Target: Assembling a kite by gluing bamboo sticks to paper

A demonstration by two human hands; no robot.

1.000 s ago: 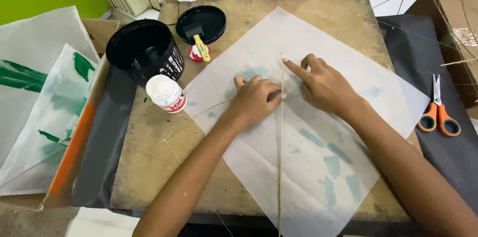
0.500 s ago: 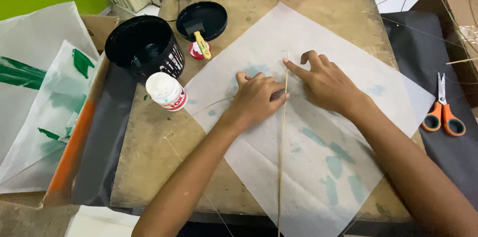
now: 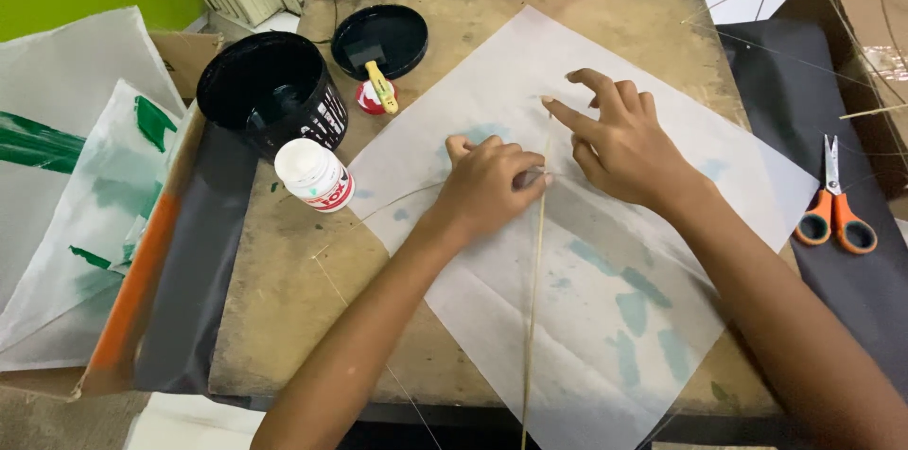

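Pressing a thin stick (image 3: 535, 270) onto paper (image 3: 605, 251), left hand (image 3: 487, 187) curled, right hand (image 3: 619, 143) pointing.

worktop (image 3: 284, 299): rough, stained wooden board, matt | paper sheet (image 3: 605, 251): thin, translucent, faintly creased (pale blue-green smudges) | stick (image 3: 535, 270): slim, pale, bamboo-like | black tub (image 3: 270, 95): glossy plastic | glue jar (image 3: 315, 176): smooth white plastic | scissors (image 3: 836, 209): metal blades, orange plastic handles | far-left cardboard (image 3: 142, 270): matt
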